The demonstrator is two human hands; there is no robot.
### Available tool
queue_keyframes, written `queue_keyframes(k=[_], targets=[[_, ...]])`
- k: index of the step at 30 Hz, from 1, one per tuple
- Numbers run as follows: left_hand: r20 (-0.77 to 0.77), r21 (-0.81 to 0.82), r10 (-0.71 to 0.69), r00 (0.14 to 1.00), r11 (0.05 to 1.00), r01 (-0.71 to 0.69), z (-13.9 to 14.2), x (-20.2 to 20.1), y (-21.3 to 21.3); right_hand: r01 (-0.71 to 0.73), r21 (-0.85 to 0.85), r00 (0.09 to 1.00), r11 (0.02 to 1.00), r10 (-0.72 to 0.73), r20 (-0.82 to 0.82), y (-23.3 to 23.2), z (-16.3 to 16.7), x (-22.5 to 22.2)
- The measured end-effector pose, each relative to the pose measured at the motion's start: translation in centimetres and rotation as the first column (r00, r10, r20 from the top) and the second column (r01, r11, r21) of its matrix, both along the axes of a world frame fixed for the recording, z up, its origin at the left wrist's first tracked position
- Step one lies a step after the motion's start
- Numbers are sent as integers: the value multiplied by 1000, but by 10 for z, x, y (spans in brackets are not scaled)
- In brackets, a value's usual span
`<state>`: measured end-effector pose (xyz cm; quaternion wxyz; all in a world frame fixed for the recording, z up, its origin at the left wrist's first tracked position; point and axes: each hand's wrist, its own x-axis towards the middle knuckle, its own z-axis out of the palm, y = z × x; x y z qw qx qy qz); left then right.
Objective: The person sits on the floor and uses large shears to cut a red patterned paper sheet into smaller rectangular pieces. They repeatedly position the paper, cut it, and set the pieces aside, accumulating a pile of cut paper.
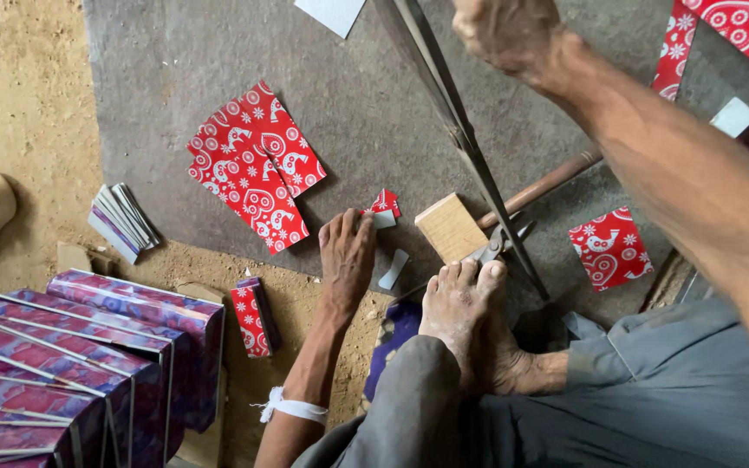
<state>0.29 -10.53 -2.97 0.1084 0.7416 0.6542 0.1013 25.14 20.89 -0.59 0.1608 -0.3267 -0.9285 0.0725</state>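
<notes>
Resting palm-down on the grey mat point(175, 69), the left hand point(346, 251) lies flat with its fingers spread loosely, its fingertips touching a small red patterned paper scrap point(382, 204) and the pale card offcut point(384, 220) just beside it; it presses on them and grips nothing. The right hand point(504, 30) is raised at the top of the view and clenched around the upper end of a long dark metal blade arm point(448, 113), which slants down across the mat to a pivot near the person's bare foot point(461, 303). The toes sit against that lower end, which looks like a way to pin the cutter in place while the arm is lifted. A light wooden block point(450, 227) lies just beside the blade, with a brown wooden handle point(539, 186) running off behind it. A fan of glossy red sheets with white heart and bird prints point(253, 165) lies flat, well apart from the blade and to the left of the hand, and a single red printed square point(610, 247) lies on the far side of the cutter. Near the mat's edge, on the sandy floor, sit a small stack of grey-white cards point(123, 221), a thin bundle of red printed pieces point(253, 316) standing on edge, and shiny purple-and-red folded boxes point(71, 364) packed in rows. A white band wraps the left wrist.
</notes>
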Motion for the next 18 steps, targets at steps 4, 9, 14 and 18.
queue_keyframes(k=[4, 9, 14, 18], targets=[[-5, -5, -7, 1000, 1000, 7, -1, -1, 4, 281, -371, 749, 885, -444, -493, -46, 36, 51], [-29, -112, -3, 1000, 994, 0, 7, 1, 22, -206, -832, 94, 514, -836, -540, -153, 72, 104], [323, -388, 316, 892, 904, -180, 58, 18, 30, -162, -875, 70, 456, -879, -471, -230, 92, 108], [882, -411, 419, 216, 908, -83, 105, 63, 29, -105, -878, 135, 468, -868, -479, -261, 108, 87]])
